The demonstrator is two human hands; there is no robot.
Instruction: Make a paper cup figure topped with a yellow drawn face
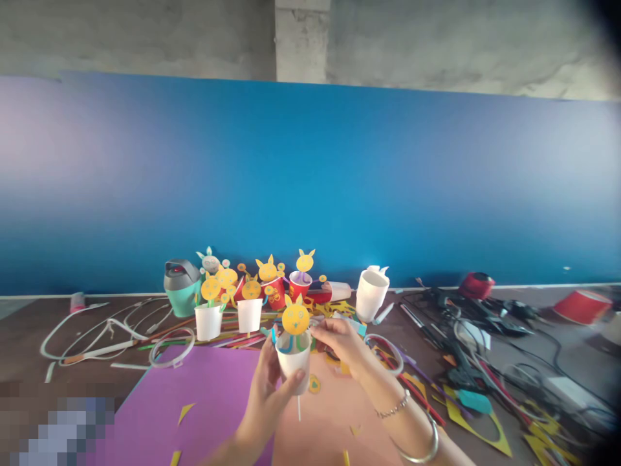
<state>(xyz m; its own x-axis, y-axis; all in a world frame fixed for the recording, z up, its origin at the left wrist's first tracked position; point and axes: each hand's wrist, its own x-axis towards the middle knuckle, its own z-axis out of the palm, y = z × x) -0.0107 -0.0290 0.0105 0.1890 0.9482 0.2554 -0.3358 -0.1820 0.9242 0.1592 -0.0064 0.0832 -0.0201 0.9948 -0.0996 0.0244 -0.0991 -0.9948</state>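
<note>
Above a bench (29,340) strewn with craft scraps, the fingers of my left hand (268,387) wrap firmly around a white paper cup (293,372), thumb across its front, holding it raised in front of me. A yellow paper animal face (295,320) with pointed ears rises from the cup's mouth, and a thin white stick (299,409) shows beneath the base. The fingers of my right hand (343,342) bunch together near the cup's rim, just beside the face; whether they pinch a small piece there, I cannot tell. A chain bracelet and a silver bangle (431,440) circle my right wrist.

Below my hands lie a purple sheet (204,388) and, to its right, a peach sheet (330,427), with a few yellow snippets on them. A yellow disc (314,384) with a green centre shows just beside the cup.

Behind, similar paper faces top white and red cups (300,285), near a turquoise container (182,291) with a grey top. A white cup (372,296) stands apart to the right. Black cables (543,343) tangle beyond yellow cut-outs (456,421), and a red cup (582,305) lies at far right. A blue panel (310,181) fills the background.
</note>
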